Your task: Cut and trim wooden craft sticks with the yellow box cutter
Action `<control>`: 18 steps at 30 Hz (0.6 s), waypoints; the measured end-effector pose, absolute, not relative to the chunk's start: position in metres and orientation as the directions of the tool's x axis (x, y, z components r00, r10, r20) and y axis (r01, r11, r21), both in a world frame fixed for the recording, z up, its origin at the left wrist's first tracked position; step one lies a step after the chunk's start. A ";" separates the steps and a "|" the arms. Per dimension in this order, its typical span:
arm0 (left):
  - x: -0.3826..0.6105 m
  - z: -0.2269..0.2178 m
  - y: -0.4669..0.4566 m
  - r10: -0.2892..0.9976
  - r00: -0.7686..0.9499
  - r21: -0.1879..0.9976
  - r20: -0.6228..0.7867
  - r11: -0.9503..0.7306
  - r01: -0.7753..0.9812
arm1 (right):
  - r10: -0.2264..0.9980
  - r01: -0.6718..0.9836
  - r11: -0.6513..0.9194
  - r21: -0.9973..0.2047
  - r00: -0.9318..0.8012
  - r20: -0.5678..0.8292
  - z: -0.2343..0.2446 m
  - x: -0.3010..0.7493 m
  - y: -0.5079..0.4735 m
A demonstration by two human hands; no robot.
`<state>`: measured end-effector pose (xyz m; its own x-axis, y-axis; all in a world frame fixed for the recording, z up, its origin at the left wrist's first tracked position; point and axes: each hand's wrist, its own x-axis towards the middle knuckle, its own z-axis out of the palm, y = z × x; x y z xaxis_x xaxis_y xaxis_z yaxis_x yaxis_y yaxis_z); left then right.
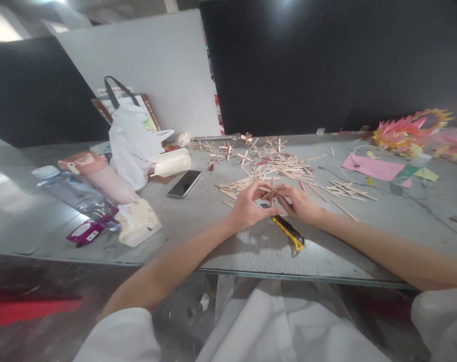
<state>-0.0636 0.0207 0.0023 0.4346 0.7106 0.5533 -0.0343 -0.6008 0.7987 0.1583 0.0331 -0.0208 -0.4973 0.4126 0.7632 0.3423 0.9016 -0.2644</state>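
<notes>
Both of my hands meet over the grey table, pinching small wooden sticks between their fingertips. My left hand curls around one side of the sticks. On the other side my right hand grips them. Just beyond lies a loose pile of several wooden sticks, with several crossed stick pieces farther back. A yellow and black utility knife rests on the table under my right wrist.
A black phone lies left of the pile. Farther left are a white plastic bag, a pink bottle, a clear bottle and a glue stick pack. Pink paper and a spiky paper craft sit at right.
</notes>
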 end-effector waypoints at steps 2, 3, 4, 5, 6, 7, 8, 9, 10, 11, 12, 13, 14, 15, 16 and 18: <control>-0.065 0.002 0.021 0.696 0.441 0.783 0.566 -0.622 -0.023 | 0.450 0.367 0.883 -0.292 -0.486 0.749 -0.017 0.157 0.027; -0.065 0.002 0.021 0.691 0.440 0.777 0.573 -0.629 -0.024 | 0.459 0.363 0.880 -0.306 -0.484 0.745 -0.015 0.157 0.024; -0.065 0.002 0.022 0.689 0.436 0.774 0.579 -0.632 -0.028 | 0.466 0.348 0.879 -0.325 -0.484 0.741 -0.014 0.157 0.022; -0.065 0.002 0.022 0.688 0.432 0.773 0.584 -0.633 -0.037 | 0.474 0.324 0.878 -0.352 -0.483 0.736 -0.013 0.156 0.021; -0.066 0.002 0.022 0.687 0.428 0.773 0.587 -0.633 -0.046 | 0.487 0.294 0.873 -0.389 -0.478 0.731 -0.013 0.156 0.020; -0.066 0.002 0.022 0.686 0.426 0.773 0.590 -0.632 -0.053 | 0.504 0.255 0.863 -0.435 -0.471 0.724 -0.013 0.155 0.020; -0.066 0.003 0.022 0.686 0.424 0.773 0.591 -0.632 -0.055 | 0.532 0.212 0.844 -0.493 -0.452 0.716 -0.014 0.153 0.020; -0.066 0.004 0.021 0.684 0.424 0.770 0.594 -0.636 -0.054 | 0.570 0.165 0.813 -0.559 -0.423 0.704 -0.014 0.152 0.020; -0.066 0.004 0.021 0.681 0.423 0.765 0.598 -0.642 -0.050 | 0.614 0.115 0.772 -0.625 -0.385 0.689 -0.014 0.149 0.020; -0.066 0.005 0.022 0.679 0.416 0.759 0.604 -0.649 -0.042 | 0.663 0.068 0.723 -0.688 -0.348 0.663 -0.014 0.147 0.020; -0.067 0.005 0.022 0.680 0.405 0.753 0.611 -0.657 -0.032 | 0.710 0.027 0.669 -0.742 -0.317 0.629 -0.013 0.145 0.021; -0.067 0.005 0.022 0.683 0.389 0.746 0.618 -0.665 -0.020 | 0.750 -0.002 0.616 -0.787 -0.301 0.588 -0.012 0.143 0.021; -0.067 0.005 0.023 0.686 0.371 0.740 0.626 -0.673 -0.004 | 0.781 -0.022 0.570 -0.821 -0.296 0.550 -0.011 0.141 0.021; -0.067 0.004 0.024 0.689 0.353 0.733 0.633 -0.681 0.016 | 0.802 -0.035 0.532 -0.846 -0.301 0.516 -0.009 0.140 0.020; -0.068 0.004 0.024 0.690 0.343 0.724 0.638 -0.689 0.037 | 0.815 -0.045 0.502 -0.863 -0.307 0.490 -0.006 0.139 0.020; -0.068 0.003 0.025 0.676 0.340 0.695 0.654 -0.714 0.084 | 0.830 -0.074 0.463 -0.883 -0.315 0.461 -0.003 0.139 0.020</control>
